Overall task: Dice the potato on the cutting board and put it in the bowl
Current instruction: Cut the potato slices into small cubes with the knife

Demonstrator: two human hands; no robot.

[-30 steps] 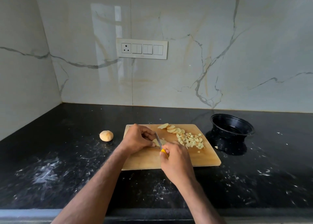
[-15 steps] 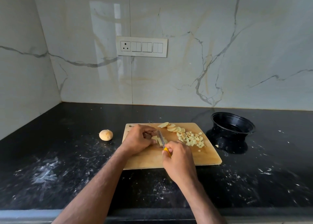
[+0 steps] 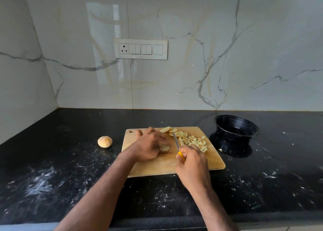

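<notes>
A wooden cutting board (image 3: 157, 168) lies on the black counter. My left hand (image 3: 148, 147) rests on it, fingers curled over a small stack of potato slices (image 3: 165, 147). My right hand (image 3: 192, 164) grips a yellow-handled knife (image 3: 176, 141), its blade lifted and pointing away, just right of the stack. Round potato slices (image 3: 176, 132) lie at the board's far edge. A heap of diced potato (image 3: 195, 142) sits to their right. The black bowl (image 3: 236, 127) stands off the board's right side, and I see nothing in it.
A piece of unpeeled potato (image 3: 104, 141) sits on the counter left of the board. One small potato bit (image 3: 220, 150) lies between board and bowl. A marble wall with a switch panel (image 3: 140, 48) backs the counter; a second wall closes the left side.
The knife has come up off the stack and shifted a little to the right. My left hand has slid forward over the slices. The heaps have not moved.
</notes>
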